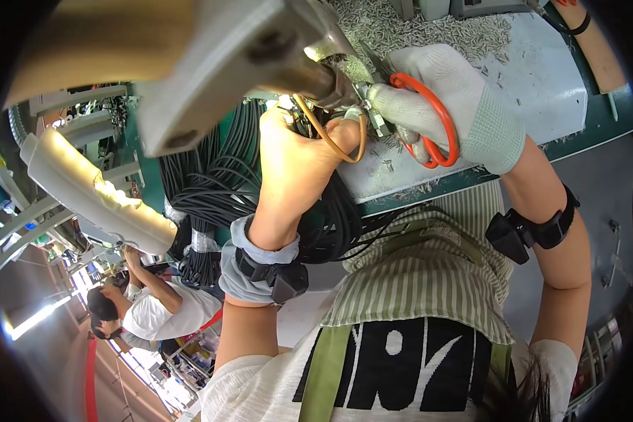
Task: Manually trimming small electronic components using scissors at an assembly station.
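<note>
**Red handles at a brightly lit bench**

Large white lettering on black crosses the worker's shirt (pixel 429 380), beside a striped green apron (pixel 415 299). The right hand (pixel 436 84), in a pale knit glove, has its fingers curled around a red-looped hand tool (pixel 444 116), close under a metal machine head (pixel 334 88). The bare left hand (pixel 292 158) bends its fingers just beside it, tips partly hidden; I can't tell what they grip. Smooth black cables (pixel 211 165) bundle alongside; silvery slivers (pixel 464 32) litter a white sheet (pixel 541 77) on the green bench (pixel 401 200).

Held aslant, metal end up and left: red-looped hand tool (pixel 449 123), apparently scissors. Just left, curved and slanting: thin orange loop (pixel 319 127).
</note>
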The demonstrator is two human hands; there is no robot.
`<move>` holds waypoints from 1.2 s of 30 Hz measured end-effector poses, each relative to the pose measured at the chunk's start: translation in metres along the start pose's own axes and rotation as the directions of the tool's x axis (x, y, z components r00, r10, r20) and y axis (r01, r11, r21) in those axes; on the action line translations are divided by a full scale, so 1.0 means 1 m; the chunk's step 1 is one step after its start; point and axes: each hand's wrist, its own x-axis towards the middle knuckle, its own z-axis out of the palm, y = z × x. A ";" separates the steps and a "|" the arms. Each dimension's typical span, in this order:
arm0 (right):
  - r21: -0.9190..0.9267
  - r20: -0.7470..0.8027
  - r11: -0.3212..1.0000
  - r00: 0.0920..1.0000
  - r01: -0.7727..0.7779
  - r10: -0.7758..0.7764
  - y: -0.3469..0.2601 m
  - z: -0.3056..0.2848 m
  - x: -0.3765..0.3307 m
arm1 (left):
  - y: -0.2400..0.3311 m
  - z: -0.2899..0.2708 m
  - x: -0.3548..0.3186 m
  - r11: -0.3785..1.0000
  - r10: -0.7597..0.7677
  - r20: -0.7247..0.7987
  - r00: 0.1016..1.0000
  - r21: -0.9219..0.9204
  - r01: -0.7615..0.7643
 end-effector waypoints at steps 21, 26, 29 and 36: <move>0.166 0.031 0.937 0.952 -0.306 0.305 -0.002 -0.001 0.005 | -0.003 -0.004 0.003 0.992 -0.064 0.029 0.998 0.113 0.060; -0.204 -0.200 0.979 0.978 0.018 -0.060 -0.016 0.001 -0.023 | -0.017 -0.013 -0.010 0.939 -0.006 0.054 0.999 -0.344 0.024; 0.156 -0.165 0.886 0.873 -0.436 0.459 -0.036 -0.017 -0.057 | -0.019 -0.029 -0.031 0.886 -0.058 -0.151 0.987 -0.463 -0.018; -0.091 -0.323 0.948 0.909 -0.305 0.262 -0.070 0.008 -0.065 | 0.008 -0.010 -0.071 0.854 -0.130 0.376 0.918 -0.428 0.296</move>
